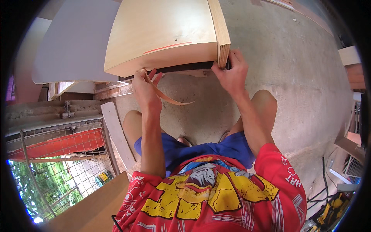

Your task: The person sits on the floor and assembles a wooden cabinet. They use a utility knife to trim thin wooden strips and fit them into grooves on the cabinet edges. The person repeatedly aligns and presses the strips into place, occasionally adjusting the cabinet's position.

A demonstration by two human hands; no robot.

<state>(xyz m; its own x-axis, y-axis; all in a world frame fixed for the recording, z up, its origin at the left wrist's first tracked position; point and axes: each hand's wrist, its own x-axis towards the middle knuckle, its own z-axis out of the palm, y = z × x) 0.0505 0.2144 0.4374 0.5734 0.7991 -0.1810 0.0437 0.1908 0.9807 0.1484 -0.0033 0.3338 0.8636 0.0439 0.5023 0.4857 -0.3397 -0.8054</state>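
Note:
A pale wooden box (pixel 166 29) is in front of me, with a red line across its top face. A plywood panel (pixel 223 34) runs along its right side, its layered edge showing. My left hand (pixel 147 91) is closed at the box's near left edge, pinching a thin tan strip (pixel 170 99) whose free end curls down to the right. My right hand (pixel 235 73) grips the near end of the plywood panel, thumb in front and fingers round its right side. Under the box's near face runs a dark band (pixel 185 67), partly hidden by my hands.
A grey-white board (pixel 77 42) stands left of the box. Below it is a wire mesh window (pixel 62 154), with a narrow board (pixel 118 131) leaning near my left knee. Concrete floor (pixel 293 85) stretches right. Tools and cables (pixel 330 208) lie at lower right.

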